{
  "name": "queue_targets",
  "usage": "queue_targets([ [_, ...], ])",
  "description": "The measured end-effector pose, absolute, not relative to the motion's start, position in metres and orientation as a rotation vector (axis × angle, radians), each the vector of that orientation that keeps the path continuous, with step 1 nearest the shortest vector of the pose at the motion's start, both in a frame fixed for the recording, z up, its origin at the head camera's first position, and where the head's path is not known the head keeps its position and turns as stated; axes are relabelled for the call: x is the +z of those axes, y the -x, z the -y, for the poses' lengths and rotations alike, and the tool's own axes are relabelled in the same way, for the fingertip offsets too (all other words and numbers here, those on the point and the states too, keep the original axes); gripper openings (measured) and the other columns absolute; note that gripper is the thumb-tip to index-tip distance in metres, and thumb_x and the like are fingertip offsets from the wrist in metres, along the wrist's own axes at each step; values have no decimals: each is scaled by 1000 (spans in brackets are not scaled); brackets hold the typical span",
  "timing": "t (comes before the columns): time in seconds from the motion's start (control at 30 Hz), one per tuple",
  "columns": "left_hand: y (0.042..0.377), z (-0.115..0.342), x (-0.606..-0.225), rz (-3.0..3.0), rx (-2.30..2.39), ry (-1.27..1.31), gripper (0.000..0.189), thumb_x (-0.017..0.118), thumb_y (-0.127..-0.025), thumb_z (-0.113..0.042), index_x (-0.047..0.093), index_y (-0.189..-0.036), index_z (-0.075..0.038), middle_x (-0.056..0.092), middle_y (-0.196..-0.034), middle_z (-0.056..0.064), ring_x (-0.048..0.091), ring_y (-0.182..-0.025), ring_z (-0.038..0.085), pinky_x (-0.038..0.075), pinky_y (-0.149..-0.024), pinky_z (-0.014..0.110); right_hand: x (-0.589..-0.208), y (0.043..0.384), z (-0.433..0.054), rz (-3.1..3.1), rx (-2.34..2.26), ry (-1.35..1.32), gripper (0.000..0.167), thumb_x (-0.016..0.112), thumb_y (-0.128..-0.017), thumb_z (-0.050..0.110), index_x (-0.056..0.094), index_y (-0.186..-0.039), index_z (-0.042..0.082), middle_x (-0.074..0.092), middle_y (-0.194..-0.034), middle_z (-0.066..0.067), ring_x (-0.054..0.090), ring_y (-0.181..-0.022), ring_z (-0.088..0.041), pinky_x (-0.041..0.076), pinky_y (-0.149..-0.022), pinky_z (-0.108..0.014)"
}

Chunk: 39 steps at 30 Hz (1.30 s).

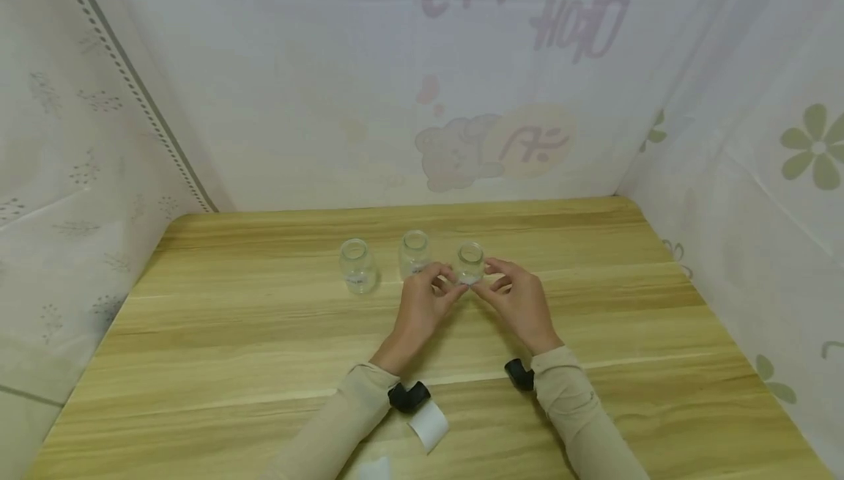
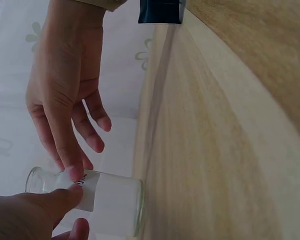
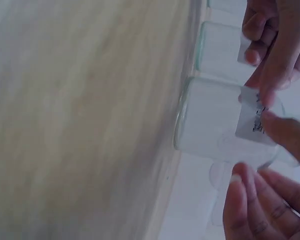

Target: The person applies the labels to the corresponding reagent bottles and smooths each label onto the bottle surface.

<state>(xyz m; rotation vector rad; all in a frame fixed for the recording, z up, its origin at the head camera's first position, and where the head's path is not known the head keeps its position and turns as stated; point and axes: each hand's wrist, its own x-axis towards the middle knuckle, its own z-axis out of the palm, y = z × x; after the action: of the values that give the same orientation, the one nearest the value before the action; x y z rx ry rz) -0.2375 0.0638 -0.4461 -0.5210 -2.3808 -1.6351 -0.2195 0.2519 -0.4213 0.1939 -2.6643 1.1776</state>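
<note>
A small clear glass jar (image 1: 471, 254) stands upright on the table between both hands. On its near side is a white label (image 3: 251, 117) with dark print. My left hand (image 1: 422, 305) holds the jar's left side, its thumb pressing the label. From the other side my right hand (image 1: 524, 305) has its thumb on the label too, close to the left thumb, with the index finger at the jar's right side. In the left wrist view the label (image 2: 89, 191) lies against the glass jar (image 2: 119, 205), partly hidden by the thumbs.
Two similar glass jars, a middle one (image 1: 415, 247) and a left one (image 1: 357, 267), stand in a row with printed labels. A curled white paper piece (image 1: 430, 426) lies near the left wrist, another paper piece (image 1: 376, 470) at the lower frame edge. Patterned cloth (image 1: 316, 99) hangs behind the wooden table (image 1: 264, 363).
</note>
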Motion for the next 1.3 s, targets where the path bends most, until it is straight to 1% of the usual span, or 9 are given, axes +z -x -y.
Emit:
queue_targets([
  [0.1,238,-64,-447,2381,-1631,514,17,84,-86,-4,67,-86,-3,74,-112,20,70,-75,21,55,-64,23,-421,218,-250,2647,1132,-212,47,85,-87,13,69,-129,-1,75,-110,-17,73,-81,-26,61,-70,-37],
  [0.23,238,-64,-447,2391,-1604,519,16,80,-88,3,67,-84,-5,75,-111,20,69,-75,21,52,-62,22,-420,218,-251,2630,1124,-229,42,83,-87,5,71,-126,-2,75,-108,-17,73,-82,-28,61,-71,-39],
  [0.37,238,-64,-445,2392,-1601,543,18,79,-87,7,67,-81,-5,76,-108,20,70,-77,22,51,-61,22,-421,218,-254,2630,1142,-242,40,82,-88,1,71,-126,-4,75,-109,-18,72,-84,-29,61,-72,-40],
  [0.53,237,-64,-444,2400,-1595,550,21,83,-85,2,64,-79,-6,74,-111,21,70,-76,22,54,-64,24,-421,217,-254,2642,1155,-238,43,85,-86,8,71,-126,-2,75,-109,-18,72,-81,-26,61,-70,-37],
  [0.77,237,-65,-446,2415,-1575,545,21,85,-86,-7,64,-82,-6,75,-105,17,70,-76,21,57,-67,27,-421,215,-250,2650,1090,-231,48,88,-84,15,71,-125,-3,75,-109,-16,73,-79,-26,60,-64,-36],
  [0.83,237,-65,-446,2414,-1566,547,20,84,-87,-8,64,-83,-6,75,-102,16,70,-76,20,56,-67,26,-420,215,-249,2642,1069,-239,47,87,-84,15,71,-124,-3,75,-107,-16,73,-78,-25,60,-63,-37],
  [1.0,237,-64,-446,2408,-1557,543,19,83,-88,-7,64,-84,-6,75,-107,18,69,-74,19,53,-63,22,-420,216,-250,2617,1033,-278,42,86,-84,11,73,-122,-3,76,-103,-15,73,-77,-25,61,-65,-37],
  [1.07,237,-64,-445,2407,-1562,538,19,82,-88,-7,64,-84,-7,74,-113,20,69,-74,19,52,-63,22,-420,217,-251,2616,1028,-291,41,86,-85,9,73,-122,-3,76,-103,-16,73,-77,-25,61,-66,-36],
  [1.3,239,-62,-445,2398,-1570,546,19,81,-88,-4,63,-84,-6,75,-112,19,69,-76,21,52,-64,25,-420,219,-254,2616,1017,-321,39,84,-86,6,73,-122,-3,76,-110,-17,72,-80,-26,61,-68,-37],
])
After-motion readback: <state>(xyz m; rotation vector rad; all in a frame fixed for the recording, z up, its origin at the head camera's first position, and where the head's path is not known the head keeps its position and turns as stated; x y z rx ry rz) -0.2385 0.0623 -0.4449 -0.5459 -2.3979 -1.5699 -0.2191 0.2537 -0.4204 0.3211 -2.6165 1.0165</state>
